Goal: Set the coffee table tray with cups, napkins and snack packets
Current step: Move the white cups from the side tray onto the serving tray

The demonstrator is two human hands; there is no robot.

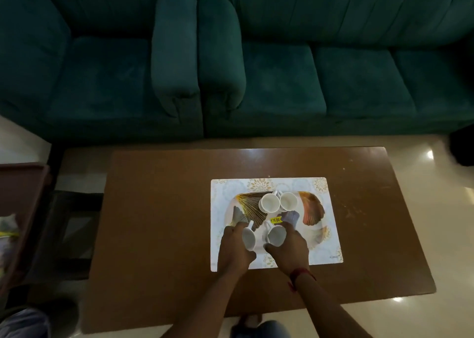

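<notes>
A white tray (pixel 311 209) printed with leaf patterns lies on a pale placemat (pixel 331 250) on the brown coffee table (pixel 159 209). Two white cups stand upright at the tray's far side, one on the left (pixel 269 202) and one on the right (pixel 288 200), touching each other. My left hand (pixel 234 250) grips a third white cup (pixel 248 239) over the tray's near left part. My right hand (pixel 288 248) grips a fourth white cup (pixel 276 235) beside it, tilted. A yellow price sticker (pixel 275 220) shows on the tray between the cups.
A dark green sofa (pixel 282 75) runs along the far side of the table, with two bolster cushions (pixel 197 52). A dark side table (pixel 23 209) stands at the left, with a blurred packet (pixel 9 228) on it. My foot (pixel 251 322) shows below the table's near edge.
</notes>
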